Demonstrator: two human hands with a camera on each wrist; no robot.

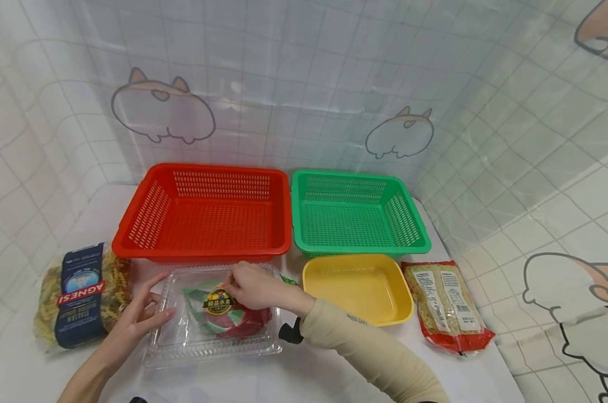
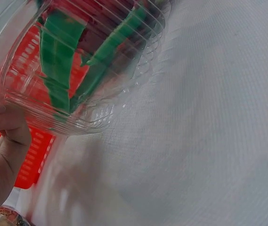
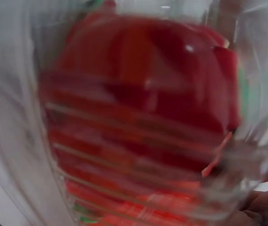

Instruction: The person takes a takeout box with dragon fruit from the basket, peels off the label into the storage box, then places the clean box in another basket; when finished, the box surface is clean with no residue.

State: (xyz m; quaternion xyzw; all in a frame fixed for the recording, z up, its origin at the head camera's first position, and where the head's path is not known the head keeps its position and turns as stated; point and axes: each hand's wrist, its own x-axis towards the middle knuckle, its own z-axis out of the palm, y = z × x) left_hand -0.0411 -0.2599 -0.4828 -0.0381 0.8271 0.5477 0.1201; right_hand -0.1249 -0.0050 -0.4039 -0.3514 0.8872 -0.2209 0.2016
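A clear plastic container (image 1: 170, 336) stands in front of the red basket. Through its lid shows a dragon fruit (image 1: 248, 322) with red skin and green leaves. A black and yellow label (image 1: 219, 302) is on the lid. My left hand (image 1: 142, 313) holds the container's left edge; the left wrist view shows that hand (image 2: 4, 150) gripping the clear rim near a corner. My right hand (image 1: 255, 285) lies curled over the lid, right of the label. Its fingertips are hidden, so whether they pinch anything cannot be told. The right wrist view is blurred, filled by the fruit (image 3: 143, 84) behind plastic.
Behind stand a red basket (image 1: 213, 229) and a green basket (image 1: 344, 224). A yellow tub (image 1: 359, 288) sits right of the container, beside a red-edged food packet (image 1: 449, 308). A pasta bag (image 1: 82, 296) lies at the left. Something green (image 1: 288, 280) shows behind the right forearm.
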